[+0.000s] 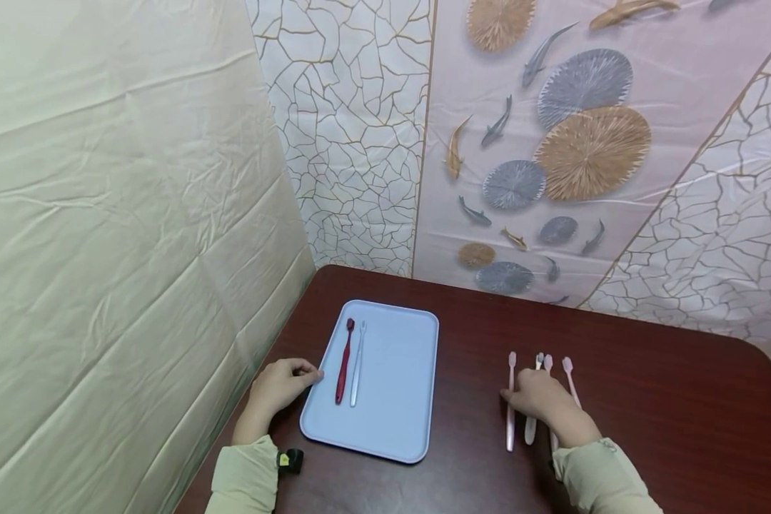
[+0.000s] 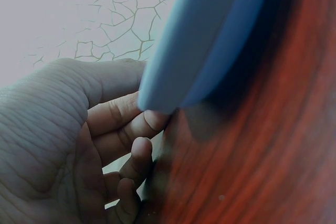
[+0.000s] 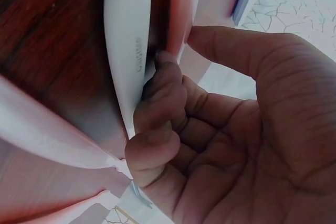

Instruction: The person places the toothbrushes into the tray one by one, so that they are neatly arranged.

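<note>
The left hand [image 1: 281,389] pinches the tray [image 1: 397,378] by its left edge; the right hand [image 1: 545,398], fingers curled, pinches a pink toothbrush [image 1: 510,428] on the counter [image 1: 472,464] beyond the tray's right edge

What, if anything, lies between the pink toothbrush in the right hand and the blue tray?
Nothing visible: only tabletop separates the pink toothbrush, pinched by the right hand, from the blue tray. The white toothbrush and two other pink toothbrushes lie farther right. On the tray, the red toothbrush and pale toothbrush lie toward the left.
</note>
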Tool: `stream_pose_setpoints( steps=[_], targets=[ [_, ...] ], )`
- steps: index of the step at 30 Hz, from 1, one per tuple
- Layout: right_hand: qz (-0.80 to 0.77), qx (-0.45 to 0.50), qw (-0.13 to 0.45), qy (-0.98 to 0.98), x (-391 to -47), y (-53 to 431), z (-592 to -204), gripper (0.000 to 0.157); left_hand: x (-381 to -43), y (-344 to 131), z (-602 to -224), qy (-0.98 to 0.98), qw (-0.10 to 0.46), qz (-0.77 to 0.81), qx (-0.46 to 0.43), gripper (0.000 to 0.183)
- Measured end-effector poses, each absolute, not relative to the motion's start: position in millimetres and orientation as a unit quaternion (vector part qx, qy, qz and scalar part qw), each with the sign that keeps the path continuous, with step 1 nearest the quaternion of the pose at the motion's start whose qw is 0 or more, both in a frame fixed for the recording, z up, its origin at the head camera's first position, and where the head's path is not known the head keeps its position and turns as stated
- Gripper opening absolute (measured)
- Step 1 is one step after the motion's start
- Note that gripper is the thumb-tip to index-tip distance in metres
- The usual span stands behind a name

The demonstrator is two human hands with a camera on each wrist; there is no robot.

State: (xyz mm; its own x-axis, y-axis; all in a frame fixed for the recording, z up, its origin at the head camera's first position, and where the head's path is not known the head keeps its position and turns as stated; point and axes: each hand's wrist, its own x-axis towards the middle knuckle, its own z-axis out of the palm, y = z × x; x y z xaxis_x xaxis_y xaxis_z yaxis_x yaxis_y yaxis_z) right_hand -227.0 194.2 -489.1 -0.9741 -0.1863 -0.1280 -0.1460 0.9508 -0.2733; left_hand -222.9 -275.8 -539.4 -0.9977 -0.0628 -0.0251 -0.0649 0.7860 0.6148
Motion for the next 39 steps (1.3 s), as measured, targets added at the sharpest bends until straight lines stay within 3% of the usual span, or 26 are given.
stream_pose_setpoints(
  steps=[26, 39],
  targets=[
    [-0.149, -0.099, 0.04, 0.983, -225.1, 193.2, -490.1, 0.034, -222.5, -274.9, -539.5, 0.944, -0.001, 0.328, -0.031, 0.023],
    [-0.154, -0.105, 0.051, 0.981, -225.8, 188.7, -487.4, 0.035, -222.3, -274.8, -539.5, 0.945, -0.002, 0.326, -0.029, 0.024]
  ],
)
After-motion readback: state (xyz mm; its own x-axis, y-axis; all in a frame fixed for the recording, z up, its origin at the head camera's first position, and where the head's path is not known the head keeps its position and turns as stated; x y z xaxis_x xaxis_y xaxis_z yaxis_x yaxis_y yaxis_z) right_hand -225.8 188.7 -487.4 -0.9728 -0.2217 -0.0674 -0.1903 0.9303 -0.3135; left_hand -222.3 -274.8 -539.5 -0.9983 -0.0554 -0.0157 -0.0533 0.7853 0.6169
